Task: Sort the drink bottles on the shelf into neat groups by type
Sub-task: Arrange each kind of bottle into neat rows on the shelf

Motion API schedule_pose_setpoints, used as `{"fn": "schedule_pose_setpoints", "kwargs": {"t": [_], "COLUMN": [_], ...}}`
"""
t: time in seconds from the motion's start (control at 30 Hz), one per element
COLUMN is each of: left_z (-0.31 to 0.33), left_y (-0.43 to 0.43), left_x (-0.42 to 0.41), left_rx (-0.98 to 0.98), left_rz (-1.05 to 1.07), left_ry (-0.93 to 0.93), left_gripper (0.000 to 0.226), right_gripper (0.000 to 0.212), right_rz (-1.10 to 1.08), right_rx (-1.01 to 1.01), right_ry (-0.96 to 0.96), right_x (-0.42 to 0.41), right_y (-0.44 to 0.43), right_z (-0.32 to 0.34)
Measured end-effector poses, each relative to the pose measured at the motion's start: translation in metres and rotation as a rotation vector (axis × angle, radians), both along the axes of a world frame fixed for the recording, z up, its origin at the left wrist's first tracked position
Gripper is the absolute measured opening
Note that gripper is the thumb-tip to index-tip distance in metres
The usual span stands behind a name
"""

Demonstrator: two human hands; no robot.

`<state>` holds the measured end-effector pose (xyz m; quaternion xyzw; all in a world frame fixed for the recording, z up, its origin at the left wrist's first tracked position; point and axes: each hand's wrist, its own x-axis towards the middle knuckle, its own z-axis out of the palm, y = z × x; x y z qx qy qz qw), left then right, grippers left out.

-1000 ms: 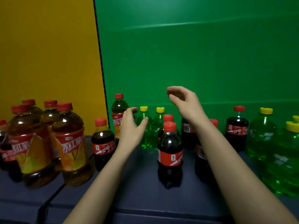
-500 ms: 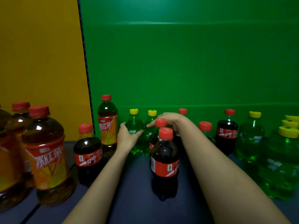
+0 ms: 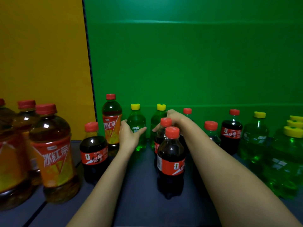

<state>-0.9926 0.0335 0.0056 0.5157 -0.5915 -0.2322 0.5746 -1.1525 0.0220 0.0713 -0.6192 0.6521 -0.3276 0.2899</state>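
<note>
The green back wall (image 3: 188,63) rises behind the front cola bottle (image 3: 171,161). The dark shelf (image 3: 141,185) under that bottle lies bare to its left, between the two forearms. Large iced tea bottles (image 3: 54,154) crowd far to the cola's left, and large green soda bottles (image 3: 285,161) stand far to its right. Behind and left of the cola, the left hand (image 3: 128,136) wraps thumb and fingers round a small yellow-capped green bottle (image 3: 136,118). Straight behind the cola, past a second cola bottle (image 3: 159,136), the right hand (image 3: 177,119) curls round another small green bottle (image 3: 156,120), thumb on its front, fingers at its shoulder.
</note>
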Motion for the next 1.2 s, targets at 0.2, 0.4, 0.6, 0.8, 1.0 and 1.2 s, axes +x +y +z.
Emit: {"fn": "schedule_pose_setpoints", "kwargs": {"t": [0.2,0.4,0.6,0.8,1.0,1.2], "left_z": [0.035,0.091,0.134,0.134,0.101,0.046], "left_y": [0.021,0.059,0.101,0.148,0.19,0.212], "left_x": [0.003,0.002,-0.004,-0.038,-0.101,-0.163], "left_rx": [-0.193,-0.435,-0.501,-0.497,-0.428,-0.3], "left_rz": [-0.022,0.048,-0.102,-0.35,-0.512,-0.516], "left_ry": [0.042,0.03,0.092,0.098,0.091,0.086], "left_gripper": [0.075,0.07,0.076,0.073,0.067,0.064], "right_gripper": [0.093,0.105,0.081,0.064,0.054,0.067], "right_rz": [-0.067,-0.19,-0.236,-0.301,-0.367,-0.482], "right_rx": [-0.284,-0.622,-0.756,-0.787,-0.726,-0.615], "right_ry": [-0.035,-0.056,-0.041,0.01,0.004,0.026], "right_x": [-0.009,-0.026,-0.04,-0.07,-0.125,-0.196], "right_y": [0.031,0.105,0.186,0.248,0.307,0.343], "right_z": [0.049,0.096,0.109,0.096,0.068,0.026]}}
